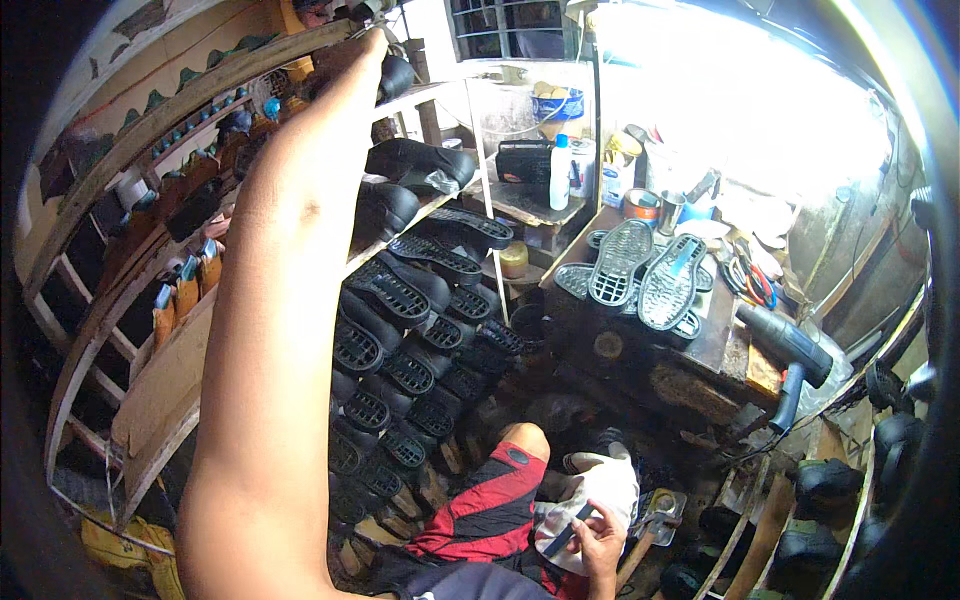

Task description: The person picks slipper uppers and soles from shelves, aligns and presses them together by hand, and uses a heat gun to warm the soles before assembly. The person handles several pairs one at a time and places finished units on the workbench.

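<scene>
My left arm stretches far up across the view to the top of a shelf. My left hand [372, 46] is there beside a black shoe [394, 78]; its fingers are hidden, so whether it grips anything cannot be made out. Low in the view, my right hand [600, 537] is closed on a small dark flat strip [564, 537] over my lap. Under it lies a white cloth [602, 492] across my leg, next to red and black shorts [492, 505].
Black shoes with gridded soles [388, 285] fill the rack at centre left. Loose black soles [668, 280], scissors [750, 275] and a heat gun [785, 350] lie on the workbench at right. A bottle [560, 172] and a radio [524, 161] stand behind. More shoes [830, 485] sit on racks at lower right.
</scene>
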A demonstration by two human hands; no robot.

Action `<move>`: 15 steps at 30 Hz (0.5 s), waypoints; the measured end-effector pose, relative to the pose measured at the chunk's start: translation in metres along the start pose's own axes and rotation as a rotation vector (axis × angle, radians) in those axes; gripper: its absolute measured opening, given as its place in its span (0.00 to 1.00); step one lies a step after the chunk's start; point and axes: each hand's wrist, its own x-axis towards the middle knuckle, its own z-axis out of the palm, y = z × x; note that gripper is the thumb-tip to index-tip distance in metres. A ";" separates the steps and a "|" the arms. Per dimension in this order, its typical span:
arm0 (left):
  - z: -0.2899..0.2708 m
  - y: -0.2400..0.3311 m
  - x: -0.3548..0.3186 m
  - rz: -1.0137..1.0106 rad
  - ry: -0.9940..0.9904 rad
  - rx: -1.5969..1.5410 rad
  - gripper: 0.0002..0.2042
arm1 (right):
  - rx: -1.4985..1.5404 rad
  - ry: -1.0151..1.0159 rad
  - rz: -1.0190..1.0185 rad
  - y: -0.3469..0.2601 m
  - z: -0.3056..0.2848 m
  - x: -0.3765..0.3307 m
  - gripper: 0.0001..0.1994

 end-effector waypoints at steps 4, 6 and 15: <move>0.015 0.007 -0.003 0.109 -0.116 0.004 0.28 | 0.006 -0.014 0.016 0.008 -0.004 0.004 0.25; 0.018 0.005 -0.002 0.144 -0.140 0.005 0.27 | -0.018 -0.015 0.000 0.011 -0.006 0.006 0.25; -0.025 0.006 -0.026 0.739 -0.133 -0.141 0.18 | -0.094 -0.008 0.028 -0.006 0.011 0.003 0.22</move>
